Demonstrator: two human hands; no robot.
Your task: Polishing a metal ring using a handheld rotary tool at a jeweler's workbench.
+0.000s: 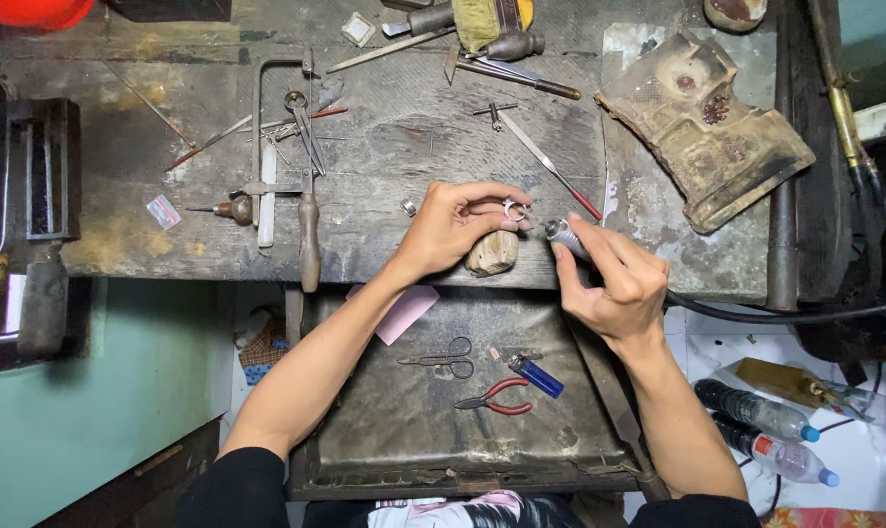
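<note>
The left hand (458, 230) pinches a small silver ring (510, 207) and rests on a wooden peg (492, 252) at the bench (384, 137) edge to keep it steady. The right hand (614, 279) is closed around a rotary tool (563, 236), its tip close to the ring.

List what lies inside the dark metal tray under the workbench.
In the dark metal tray lie grey scissors, red-handled pliers and a blue lighter. A pink paper overhangs its rim. The forearms cover its sides.
</note>
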